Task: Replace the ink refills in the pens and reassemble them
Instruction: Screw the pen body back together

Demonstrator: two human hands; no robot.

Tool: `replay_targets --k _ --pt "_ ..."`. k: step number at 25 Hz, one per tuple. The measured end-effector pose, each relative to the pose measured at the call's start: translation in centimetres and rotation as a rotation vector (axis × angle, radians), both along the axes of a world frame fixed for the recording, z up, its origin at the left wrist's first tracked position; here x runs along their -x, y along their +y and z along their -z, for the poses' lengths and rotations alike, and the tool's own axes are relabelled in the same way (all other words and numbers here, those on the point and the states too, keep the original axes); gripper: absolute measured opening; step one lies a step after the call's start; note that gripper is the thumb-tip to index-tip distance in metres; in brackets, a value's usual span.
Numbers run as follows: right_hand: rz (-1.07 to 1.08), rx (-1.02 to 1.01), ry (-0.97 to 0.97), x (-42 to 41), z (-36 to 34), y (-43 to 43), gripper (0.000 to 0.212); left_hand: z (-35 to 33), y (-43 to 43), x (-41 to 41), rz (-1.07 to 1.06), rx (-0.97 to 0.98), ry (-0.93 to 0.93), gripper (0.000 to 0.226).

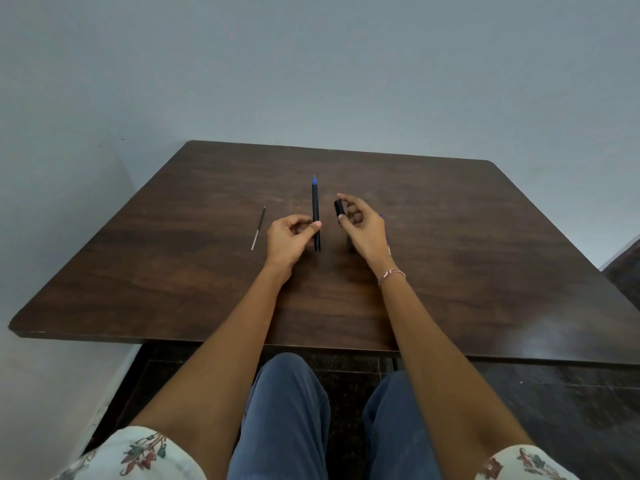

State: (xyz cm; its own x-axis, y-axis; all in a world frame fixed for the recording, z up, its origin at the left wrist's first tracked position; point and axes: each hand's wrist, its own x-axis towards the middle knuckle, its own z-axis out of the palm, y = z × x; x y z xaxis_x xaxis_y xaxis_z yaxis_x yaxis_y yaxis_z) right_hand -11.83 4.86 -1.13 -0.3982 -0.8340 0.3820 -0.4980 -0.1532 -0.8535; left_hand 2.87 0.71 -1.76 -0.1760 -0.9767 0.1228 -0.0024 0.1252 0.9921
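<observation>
The left hand (289, 239) holds the pen (316, 209) just above the middle of the desk (485, 237). Its grip is closed around the lower half of the black barrel, thumb across the front, so the blue tip points away toward the far edge. That leaves the tip end bare and steady, ready to take a part.

The right hand (363, 230) sits just to the right of the pen, close but not touching. Its grip pinches a short black cap (339, 208) between the thumb and the first fingers, with the other fingers loosely curled behind. The cap is held level with the upper barrel. I judge this pen is assembled again and capping is the step in hand.

A thin refill (258, 228) lies alone on the desk to the left of the left hand, dark at its far end and pale at its near end. It is set apart from the work, so it is likely the used one.

Much is hidden. The left palm covers the near end of the barrel. Which way the cap's open end faces cannot be made out. Behind the right hand a sliver of something bluish (382, 215) shows — possibly a second pen or a refill, though the wrist and its bracelet (391, 274) cover nearly all of it.
</observation>
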Motion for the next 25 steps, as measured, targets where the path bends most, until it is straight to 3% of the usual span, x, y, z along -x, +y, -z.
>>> replay_targets --k 10,17,25 --pt "0.063 0.308 -0.673 1.4 0.1 1.3 0.027 0.2 0.2 0.0 0.18 0.069 -0.236 0.01" --pt "0.134 0.441 -0.763 2.1 -0.1 1.7 0.028 0.1 0.2 -0.5 0.285 0.071 -0.253 0.014" --pt "0.094 0.416 -0.812 2.2 -0.1 1.8 0.03 -0.1 0.2 -0.6 0.302 0.084 -0.263 0.016"
